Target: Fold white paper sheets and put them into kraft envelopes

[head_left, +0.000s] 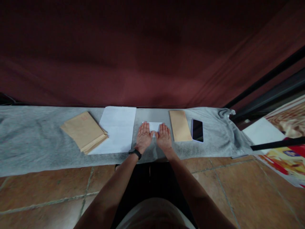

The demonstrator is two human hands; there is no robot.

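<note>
Both palms lie flat on a small folded sheet of white paper (155, 126) in the middle of the cloth-covered bench. My left hand (143, 136) covers its left part, with a black band on the wrist. My right hand (164, 137) covers its right part. The fingers point away from me and are stretched out, the thumbs almost touching. Left of my hands is white paper (119, 130) in large sheets. A brown envelope (180, 125) lies just right of my right hand.
A pile of brown envelopes (83, 130) overlaps the white sheets at the left. Beyond the single envelope is a phone (197, 130) with a dark screen. Grey cloth (35, 136) covers the narrow bench, a dark red surface (143, 79) rises behind, and dark bars (267, 76) stand at the right.
</note>
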